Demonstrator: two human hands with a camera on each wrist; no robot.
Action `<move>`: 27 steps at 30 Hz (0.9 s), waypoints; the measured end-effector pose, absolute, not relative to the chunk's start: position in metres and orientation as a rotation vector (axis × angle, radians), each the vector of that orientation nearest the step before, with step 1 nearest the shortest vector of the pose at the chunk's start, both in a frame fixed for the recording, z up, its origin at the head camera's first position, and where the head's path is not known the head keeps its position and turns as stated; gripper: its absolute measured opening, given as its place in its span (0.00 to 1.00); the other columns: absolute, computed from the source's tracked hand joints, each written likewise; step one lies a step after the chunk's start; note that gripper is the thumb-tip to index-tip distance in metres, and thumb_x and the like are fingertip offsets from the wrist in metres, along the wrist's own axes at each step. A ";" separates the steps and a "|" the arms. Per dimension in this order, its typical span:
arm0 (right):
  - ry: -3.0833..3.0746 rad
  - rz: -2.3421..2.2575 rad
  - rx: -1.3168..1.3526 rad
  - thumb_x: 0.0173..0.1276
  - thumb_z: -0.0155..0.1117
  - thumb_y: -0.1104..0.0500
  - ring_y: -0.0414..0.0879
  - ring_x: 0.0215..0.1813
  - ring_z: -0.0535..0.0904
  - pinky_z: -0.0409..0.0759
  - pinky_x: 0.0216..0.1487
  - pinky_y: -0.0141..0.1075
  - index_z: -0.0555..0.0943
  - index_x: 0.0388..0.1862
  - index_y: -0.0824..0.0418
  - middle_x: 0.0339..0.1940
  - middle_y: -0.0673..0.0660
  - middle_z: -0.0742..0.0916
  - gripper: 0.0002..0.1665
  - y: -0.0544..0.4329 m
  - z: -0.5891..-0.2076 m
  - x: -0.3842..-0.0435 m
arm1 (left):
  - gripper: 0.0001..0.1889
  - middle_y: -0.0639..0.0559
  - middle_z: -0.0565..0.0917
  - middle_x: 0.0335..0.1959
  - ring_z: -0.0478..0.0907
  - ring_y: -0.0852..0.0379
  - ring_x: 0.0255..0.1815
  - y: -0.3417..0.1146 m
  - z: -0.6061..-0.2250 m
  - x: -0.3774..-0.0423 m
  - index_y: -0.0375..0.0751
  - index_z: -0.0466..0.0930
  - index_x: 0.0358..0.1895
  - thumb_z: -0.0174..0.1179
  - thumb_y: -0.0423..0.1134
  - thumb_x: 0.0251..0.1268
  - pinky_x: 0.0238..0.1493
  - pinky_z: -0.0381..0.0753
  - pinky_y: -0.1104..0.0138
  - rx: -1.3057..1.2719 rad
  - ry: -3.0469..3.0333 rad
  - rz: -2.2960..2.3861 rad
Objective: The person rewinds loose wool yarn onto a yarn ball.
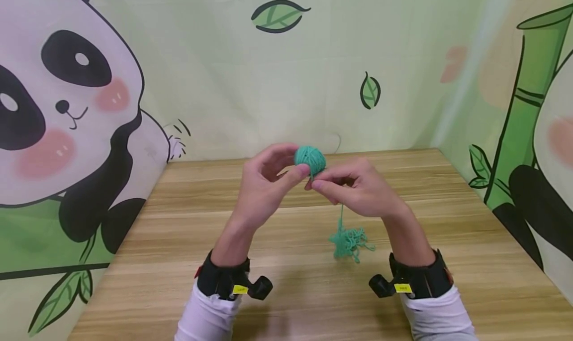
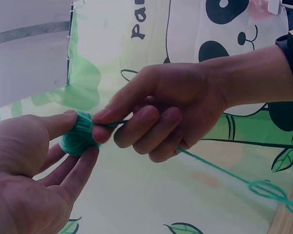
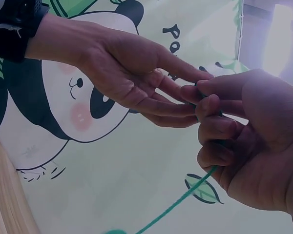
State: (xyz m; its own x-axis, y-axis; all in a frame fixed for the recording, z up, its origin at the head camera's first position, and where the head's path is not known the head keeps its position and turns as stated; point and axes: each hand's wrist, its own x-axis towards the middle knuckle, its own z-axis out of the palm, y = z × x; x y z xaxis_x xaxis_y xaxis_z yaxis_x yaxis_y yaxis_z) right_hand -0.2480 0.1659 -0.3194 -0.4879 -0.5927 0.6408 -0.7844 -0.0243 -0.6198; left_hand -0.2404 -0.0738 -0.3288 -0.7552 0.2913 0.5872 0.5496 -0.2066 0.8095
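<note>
A small ball of teal yarn (image 1: 310, 159) is held up over the far part of the table by my left hand (image 1: 267, 176), thumb on the near side and fingers round the other. Close beside it, my right hand (image 1: 362, 186) pinches the yarn strand between thumb and forefinger, its other fingers curled. In the left wrist view the strand (image 2: 212, 165) runs through the right hand and slants down to a loop. Below that hand, a loose tangle of the same yarn (image 1: 351, 244) lies on the table. The right wrist view shows the ball mostly hidden behind fingers.
The wood-grain table (image 1: 286, 286) ends at a pale green backdrop (image 1: 215, 72) printed with pandas, leaves and bamboo. A black wrist camera mount (image 1: 259, 287) is strapped on the left wrist, another mount (image 1: 381, 285) on the right.
</note>
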 end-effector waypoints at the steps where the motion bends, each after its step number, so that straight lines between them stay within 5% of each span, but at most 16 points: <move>1: -2.068 1.526 1.480 0.82 0.66 0.72 0.41 0.19 0.67 0.64 0.19 0.32 0.94 0.46 0.67 0.19 0.53 0.76 0.10 0.166 -0.320 -0.249 | 0.27 0.55 0.92 0.58 0.90 0.53 0.62 -0.074 -0.329 -0.240 0.32 0.83 0.68 0.76 0.47 0.77 0.64 0.96 0.60 -1.007 -1.850 -2.084; 7: -2.169 1.524 1.438 0.81 0.68 0.71 0.43 0.20 0.68 0.64 0.20 0.33 0.94 0.45 0.63 0.18 0.53 0.76 0.10 0.171 -0.320 -0.254 | 0.31 0.54 0.92 0.57 0.91 0.53 0.60 -0.076 -0.327 -0.240 0.31 0.83 0.67 0.79 0.51 0.74 0.62 0.96 0.62 -1.069 -1.876 -2.099; 15: -2.245 1.555 1.323 0.80 0.62 0.73 0.43 0.21 0.69 0.66 0.20 0.34 0.90 0.44 0.64 0.22 0.53 0.78 0.11 0.177 -0.319 -0.257 | 0.19 0.56 0.95 0.50 0.95 0.56 0.49 -0.076 -0.324 -0.239 0.27 0.85 0.62 0.76 0.32 0.74 0.56 0.98 0.61 -1.156 -1.893 -2.058; 23: -2.257 1.579 1.232 0.81 0.64 0.73 0.41 0.22 0.71 0.68 0.20 0.31 0.90 0.46 0.67 0.23 0.48 0.81 0.09 0.179 -0.320 -0.258 | 0.15 0.35 0.94 0.50 0.94 0.56 0.45 -0.077 -0.323 -0.238 0.29 0.89 0.58 0.74 0.25 0.71 0.52 0.98 0.60 -1.162 -1.985 -1.955; 27: -2.232 1.617 1.224 0.83 0.65 0.69 0.41 0.21 0.71 0.69 0.20 0.30 0.91 0.46 0.67 0.24 0.46 0.83 0.08 0.179 -0.320 -0.258 | 0.16 0.33 0.93 0.52 0.95 0.53 0.46 -0.077 -0.323 -0.237 0.32 0.90 0.59 0.75 0.25 0.71 0.53 0.98 0.56 -1.177 -2.049 -1.920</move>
State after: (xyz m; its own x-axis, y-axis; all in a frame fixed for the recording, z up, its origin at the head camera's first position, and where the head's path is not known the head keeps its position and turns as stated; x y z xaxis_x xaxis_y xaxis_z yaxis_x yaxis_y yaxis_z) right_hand -0.2579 0.1789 -0.3197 -0.6640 -0.5308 0.5266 -0.6659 0.0993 -0.7394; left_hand -0.2367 -0.0771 -0.3230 -0.6972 0.4577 0.5517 0.5801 -0.0918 0.8093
